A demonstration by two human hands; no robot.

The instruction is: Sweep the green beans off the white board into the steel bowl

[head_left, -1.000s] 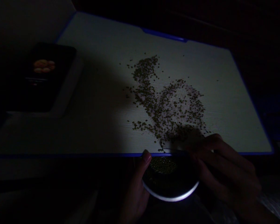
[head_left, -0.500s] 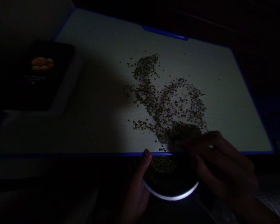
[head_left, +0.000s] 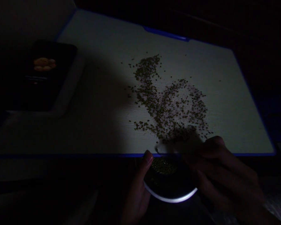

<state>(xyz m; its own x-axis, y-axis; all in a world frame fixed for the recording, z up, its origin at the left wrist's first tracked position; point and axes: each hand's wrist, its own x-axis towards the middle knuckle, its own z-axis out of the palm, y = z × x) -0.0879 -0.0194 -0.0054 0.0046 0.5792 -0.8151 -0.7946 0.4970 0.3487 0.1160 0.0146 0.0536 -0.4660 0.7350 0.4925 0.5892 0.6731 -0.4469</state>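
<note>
Small dark green, bean-like seeds lie scattered over a pale board with a blue rim. Just below the board's near edge is a bowl with a bright rim, and more of the seeds lie inside it. My left hand grips the bowl's left side, its thumb up by the blue edge. My right hand is at the near edge above the bowl's right side, its fingers drawn together. Whether a thin flat piece is between those fingers is too dark to make out.
At the left of the board a phone with a dark screen rests on a pale box-like block. A raised blue strip sits on the far edge. Deep shadow covers the surroundings.
My right hand has drawn slightly toward me, from the near seeds to the board's edge. Some seeds near that edge are gone from the board. My left hand and the bowl have hardly moved.
</note>
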